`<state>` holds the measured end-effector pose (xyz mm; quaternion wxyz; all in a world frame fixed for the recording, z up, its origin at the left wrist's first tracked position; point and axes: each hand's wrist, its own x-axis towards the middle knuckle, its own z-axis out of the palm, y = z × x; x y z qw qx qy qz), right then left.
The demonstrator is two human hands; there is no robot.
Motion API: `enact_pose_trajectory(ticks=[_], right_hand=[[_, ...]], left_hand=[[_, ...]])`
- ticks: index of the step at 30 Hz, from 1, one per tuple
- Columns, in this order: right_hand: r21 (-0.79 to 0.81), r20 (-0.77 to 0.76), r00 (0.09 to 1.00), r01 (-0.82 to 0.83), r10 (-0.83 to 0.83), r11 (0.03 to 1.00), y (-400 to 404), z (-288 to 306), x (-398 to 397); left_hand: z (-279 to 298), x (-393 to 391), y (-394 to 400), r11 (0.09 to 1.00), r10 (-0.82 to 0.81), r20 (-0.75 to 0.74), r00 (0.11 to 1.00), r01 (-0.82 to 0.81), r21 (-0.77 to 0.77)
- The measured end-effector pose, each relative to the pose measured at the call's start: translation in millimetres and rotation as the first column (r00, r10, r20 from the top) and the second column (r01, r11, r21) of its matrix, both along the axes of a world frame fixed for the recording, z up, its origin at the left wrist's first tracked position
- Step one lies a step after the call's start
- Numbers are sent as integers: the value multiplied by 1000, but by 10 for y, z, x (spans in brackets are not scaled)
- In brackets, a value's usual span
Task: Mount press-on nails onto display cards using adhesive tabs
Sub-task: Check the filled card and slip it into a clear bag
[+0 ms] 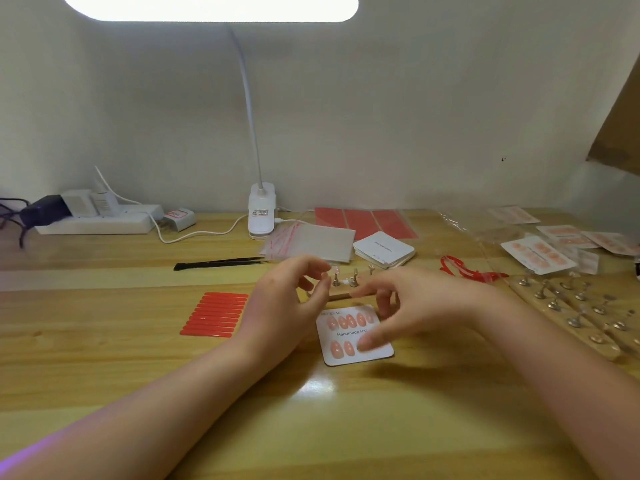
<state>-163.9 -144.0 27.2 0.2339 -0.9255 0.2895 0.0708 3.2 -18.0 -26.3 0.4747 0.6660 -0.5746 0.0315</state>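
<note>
Your card [358, 336] sits mid-table under your right hand [408, 306], thumb pressing a nail; left hand [287, 299] hovers loose, holding nothing. Tweezers [221, 263] and strips [214, 315] lie left; stand [346, 287] half hidden.

A white clip-on lamp [261, 211] stands at the back edge of the wooden table [104, 358], its thin neck rising to a bright oblong head at the top of the view. A white cable [194, 233] runs from the lamp's base leftward across the table. To the left, against the pale wall [381, 116], lies a white power strip [98, 220] with several adapters plugged in, one of them black [45, 208]. A brown cardboard edge [620, 109] juts in at the upper right.
</note>
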Motion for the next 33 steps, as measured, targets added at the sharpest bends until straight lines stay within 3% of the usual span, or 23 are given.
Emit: enact_pose_trajectory(ticks=[3,28,33], right_hand=[[-54,-123,990,-82,75,995,9,-31,12],[-38,-7,998,-57,57,998,11,-47,-12],[-3,32,999,-10,11,1000,-24,-26,-35]], left_hand=[[6,-7,9,999,-9,8,1000,9,31],[38,5,17,990,37,-55,998,-29,141],[102,-12,8,998,7,-212,977,7,68]])
